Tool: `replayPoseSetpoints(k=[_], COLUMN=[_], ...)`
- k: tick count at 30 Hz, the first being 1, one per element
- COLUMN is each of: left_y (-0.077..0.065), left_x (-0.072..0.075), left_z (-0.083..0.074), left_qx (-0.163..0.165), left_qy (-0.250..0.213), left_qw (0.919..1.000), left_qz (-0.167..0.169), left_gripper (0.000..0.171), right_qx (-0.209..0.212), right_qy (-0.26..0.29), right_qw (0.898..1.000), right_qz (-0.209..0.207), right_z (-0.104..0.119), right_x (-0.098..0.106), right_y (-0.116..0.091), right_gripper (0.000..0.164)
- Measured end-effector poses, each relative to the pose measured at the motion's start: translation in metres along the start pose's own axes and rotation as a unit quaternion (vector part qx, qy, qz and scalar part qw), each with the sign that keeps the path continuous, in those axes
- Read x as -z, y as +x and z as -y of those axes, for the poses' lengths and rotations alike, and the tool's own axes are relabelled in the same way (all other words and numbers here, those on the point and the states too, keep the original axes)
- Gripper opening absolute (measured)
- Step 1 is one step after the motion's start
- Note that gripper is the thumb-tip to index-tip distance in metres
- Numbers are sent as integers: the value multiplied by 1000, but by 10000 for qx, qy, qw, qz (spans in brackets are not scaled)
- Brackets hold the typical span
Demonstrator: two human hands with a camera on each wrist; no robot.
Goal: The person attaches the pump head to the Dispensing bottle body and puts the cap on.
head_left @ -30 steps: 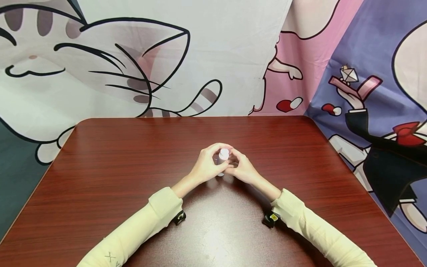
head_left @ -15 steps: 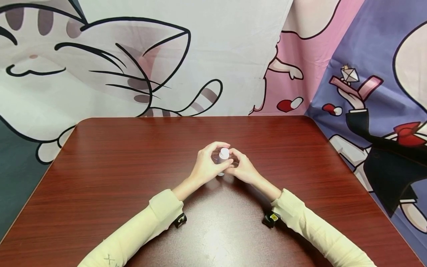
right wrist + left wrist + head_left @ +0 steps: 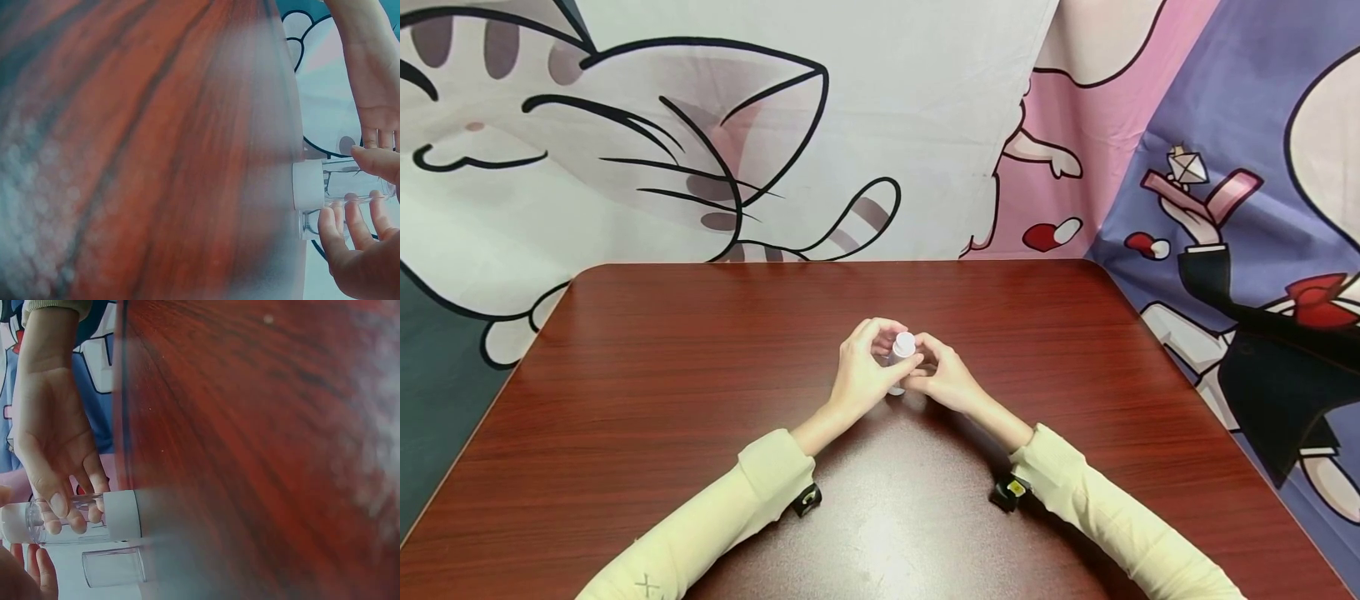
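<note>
Right hand [image 3: 942, 377] grips a bottle [image 3: 120, 515] beside a clear cylinder [image 3: 114, 567] (distinct only in left wrist view).

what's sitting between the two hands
A bottle with a white top stands between the left hand and right hand in the head view; the left wrist view also shows a clear cylinder beside it.

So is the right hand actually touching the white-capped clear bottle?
Touching. The left wrist view shows it: the right hand grips the white-capped clear bottle, thumb across the wall, fingers curled round it.
</note>
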State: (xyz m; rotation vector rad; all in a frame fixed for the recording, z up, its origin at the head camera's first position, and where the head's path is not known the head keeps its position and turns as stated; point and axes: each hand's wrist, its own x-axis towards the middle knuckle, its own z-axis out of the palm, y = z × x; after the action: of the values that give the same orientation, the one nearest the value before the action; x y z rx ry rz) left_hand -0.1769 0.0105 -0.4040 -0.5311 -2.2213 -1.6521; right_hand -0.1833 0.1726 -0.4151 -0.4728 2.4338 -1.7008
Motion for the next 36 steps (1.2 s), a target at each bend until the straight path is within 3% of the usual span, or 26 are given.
replayPoseSetpoints(k=[22,30,36], left_y=[0,0,-1], left_x=[4,2,1], left_z=[4,3,2], left_qx=[-269,-293,-299], left_qy=[-209,-223,120], left_qw=[9985,9974,9975], left_qz=[424,620,622], left_gripper=[38,46,49], right_qx=[35,104,116], right_qy=[102,-290,-430], right_qw=[9999,9995,9990], right_qz=[-9,34,49], right_z=[0,0,0], right_x=[0,2,2], right_y=[0,-1,0], right_gripper=[40,40,40])
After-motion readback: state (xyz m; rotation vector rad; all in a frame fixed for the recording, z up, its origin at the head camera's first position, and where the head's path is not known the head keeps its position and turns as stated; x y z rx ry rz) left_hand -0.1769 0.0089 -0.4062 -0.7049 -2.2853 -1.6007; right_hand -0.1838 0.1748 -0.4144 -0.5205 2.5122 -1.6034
